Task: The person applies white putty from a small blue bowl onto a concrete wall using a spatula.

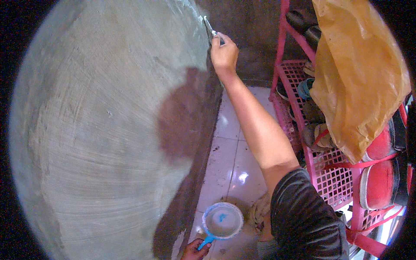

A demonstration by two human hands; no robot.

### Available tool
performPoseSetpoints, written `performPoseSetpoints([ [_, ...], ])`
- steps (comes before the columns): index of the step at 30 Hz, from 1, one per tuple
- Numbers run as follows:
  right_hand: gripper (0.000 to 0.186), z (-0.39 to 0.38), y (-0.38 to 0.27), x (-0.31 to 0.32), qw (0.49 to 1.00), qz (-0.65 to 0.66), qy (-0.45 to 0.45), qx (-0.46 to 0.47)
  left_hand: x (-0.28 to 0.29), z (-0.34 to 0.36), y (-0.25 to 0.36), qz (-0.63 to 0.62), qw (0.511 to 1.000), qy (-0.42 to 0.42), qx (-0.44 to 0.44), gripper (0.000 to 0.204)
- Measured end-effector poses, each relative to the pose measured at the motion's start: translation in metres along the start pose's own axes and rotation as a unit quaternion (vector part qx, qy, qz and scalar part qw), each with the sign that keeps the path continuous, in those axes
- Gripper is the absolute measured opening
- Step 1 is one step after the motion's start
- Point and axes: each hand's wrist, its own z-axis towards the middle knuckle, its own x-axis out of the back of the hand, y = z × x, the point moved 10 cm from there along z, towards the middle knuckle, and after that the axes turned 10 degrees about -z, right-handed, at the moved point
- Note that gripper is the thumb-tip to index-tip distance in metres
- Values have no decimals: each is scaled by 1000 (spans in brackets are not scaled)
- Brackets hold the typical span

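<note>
My right hand [224, 53] is raised at the far side with its fingers closed round a slim white-smeared tool [210, 27]. The tool's tip meets the edge of the grey plastered wall [117, 108], where pale fresh streaks show. Whether it is a brush or a scraper is unclear. At the bottom, my left hand [196, 250] grips the blue handle of a round plastic dipper [209, 237]. Whitish residue coats the dipper's rim and inside, with a blue patch at its middle. Only part of the left hand shows at the lower edge.
Close on the right stands a pink rack [333, 177] holding several shoes, including red ones [378, 184]. An orange-brown plastic sheet [357, 73] hangs over it. Pale floor tiles [225, 160] lie between wall and rack. A dark wall [251, 39] closes the far side.
</note>
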Motion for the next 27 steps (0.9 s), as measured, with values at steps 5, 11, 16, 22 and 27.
performPoseSetpoints([
  [5,30,7,14,-13,999,-32,-24,-37,-1,0,-2,15,1000,-11,-7,25],
  [11,32,10,9,-25,992,-34,-110,-51,-3,3,-9,-12,1000,-19,10,29],
  [16,32,16,6,-5,992,-50,-100,-64,-3,1,-10,-19,999,-19,33,29],
  [22,33,21,12,-3,996,-21,-53,-64,-7,6,6,-36,995,-20,-91,27],
  [27,35,21,15,-18,997,-2,-66,-45,1,3,-8,46,999,0,-23,22],
])
